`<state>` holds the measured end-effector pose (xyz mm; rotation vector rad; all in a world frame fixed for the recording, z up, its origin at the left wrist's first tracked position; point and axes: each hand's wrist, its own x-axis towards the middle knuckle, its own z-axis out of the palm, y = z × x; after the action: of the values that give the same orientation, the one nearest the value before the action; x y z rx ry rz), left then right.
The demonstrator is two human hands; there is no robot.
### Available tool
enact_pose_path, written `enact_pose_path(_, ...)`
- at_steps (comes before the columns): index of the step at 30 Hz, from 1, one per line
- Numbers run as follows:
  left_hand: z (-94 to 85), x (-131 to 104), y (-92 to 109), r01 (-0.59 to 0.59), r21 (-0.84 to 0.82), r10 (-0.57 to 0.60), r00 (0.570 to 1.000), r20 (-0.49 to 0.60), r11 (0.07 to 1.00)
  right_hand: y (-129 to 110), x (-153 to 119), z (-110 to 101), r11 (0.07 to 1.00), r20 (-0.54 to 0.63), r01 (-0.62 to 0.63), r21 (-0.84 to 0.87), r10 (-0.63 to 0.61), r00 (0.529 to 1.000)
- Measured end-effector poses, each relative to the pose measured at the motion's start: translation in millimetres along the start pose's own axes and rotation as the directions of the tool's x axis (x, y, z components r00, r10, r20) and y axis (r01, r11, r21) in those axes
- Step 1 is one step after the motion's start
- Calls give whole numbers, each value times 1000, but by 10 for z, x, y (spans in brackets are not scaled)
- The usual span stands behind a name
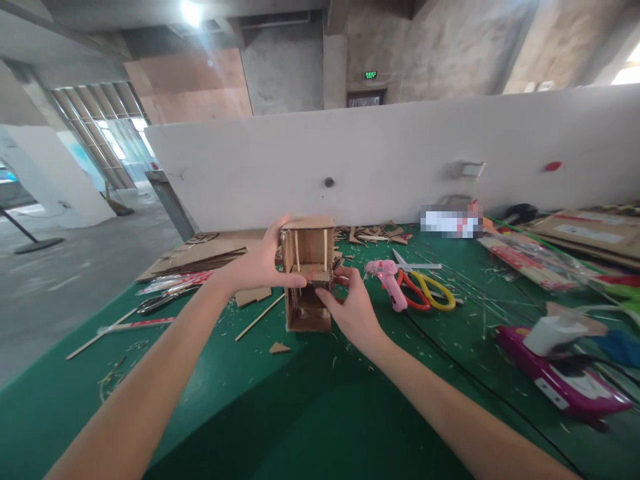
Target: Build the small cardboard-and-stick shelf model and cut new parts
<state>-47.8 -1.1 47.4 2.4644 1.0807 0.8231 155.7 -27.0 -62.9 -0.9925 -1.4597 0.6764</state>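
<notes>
A small open-fronted cardboard box (309, 324) stands upright on the green table, with a shelf across its middle and thin wooden sticks upright in its upper part. A red line runs down inside the upper part. My left hand (265, 257) grips its left side, thumb across the front at shelf height and fingers behind. My right hand (353, 303) holds the lower right side, its thumb at the front edge just under the shelf. The fingertips behind the box are hidden. To the right lies a pink hot glue gun (393, 283) with a glue stick in its back.
Scissors with red and yellow handles (435, 290) lie beside the glue gun, whose black cord crosses the table's right side. Further right sits a purple power strip (565, 373). Cardboard sheets (200, 257), wooden sticks (260, 317) and scraps (280, 348) lie around the box.
</notes>
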Motion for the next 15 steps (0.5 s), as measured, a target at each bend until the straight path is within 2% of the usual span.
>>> enact_pose_path(3, 258, -141, -75, 12, -16, -14, 994, -112, 1000, 9, 8, 27, 998, -11, -5, -56, 4, 1000)
enact_pose_path(5, 485, -236, -59, 72, -22, -75, 980, -183, 997, -4, -15, 42, 999, 14, 3, -46, -3, 1000)
enact_pose_path(7, 692, -299, -26, 125, -48, -133, 935, -329, 991, -35, -47, 52, 1000, 51, 7, -7, -6, 999)
enact_pose_path(9, 817, -312, -10, 156, -83, -176, 880, -442, 984, -67, -65, 53, 998, 104, 10, 57, -16, 994)
enact_pose_path(11, 817, -281, -34, 171, -111, -204, 831, -517, 979, -79, -58, 37, 992, 133, -2, 125, -15, 991)
enact_pose_path(13, 691, -226, -94, 185, -141, -232, 793, -564, 973, -62, -31, 1, 990, 122, -34, 135, 17, 992)
enact_pose_path(15, 484, -170, -173, 212, -176, -275, 738, -616, 961, -37, -11, -46, 1000, 124, -24, 1, 24, 992)
